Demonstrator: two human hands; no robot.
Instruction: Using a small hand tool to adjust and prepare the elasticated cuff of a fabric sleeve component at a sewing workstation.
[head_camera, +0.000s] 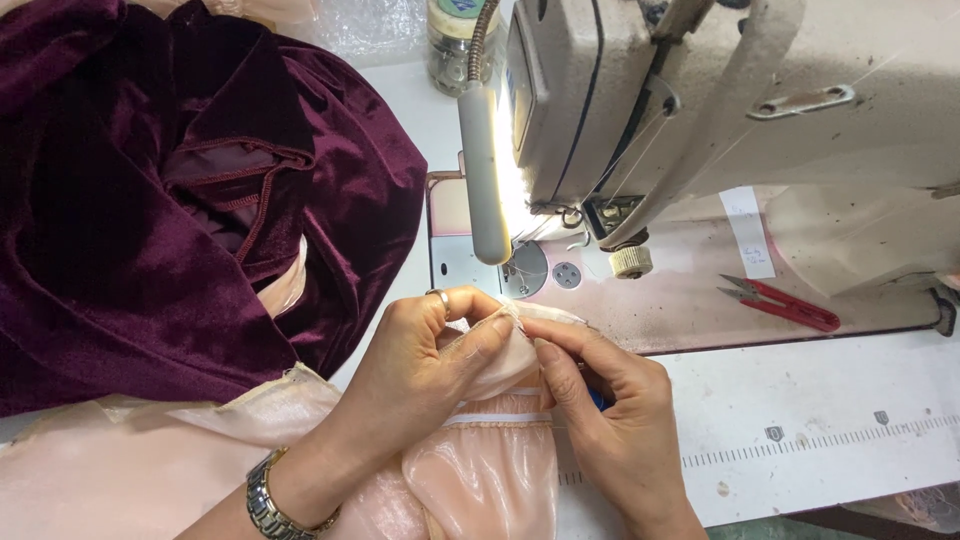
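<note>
Sheer peach fabric (490, 470), judged light, limp and slippery, is being pinched at its folded edge by both closed hands, left hand (420, 375) and right hand (610, 410), just before the needle plate (525, 270).

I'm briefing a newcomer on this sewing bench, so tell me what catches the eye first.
The heap of deep purple velvet cloth fills the left side, beside the beige sewing machine with its glaring white lamp bar. At bottom centre, the left hand and right hand pinch sheer peach fabric just before the needle plate. Red thread snips lie to the right.
</note>
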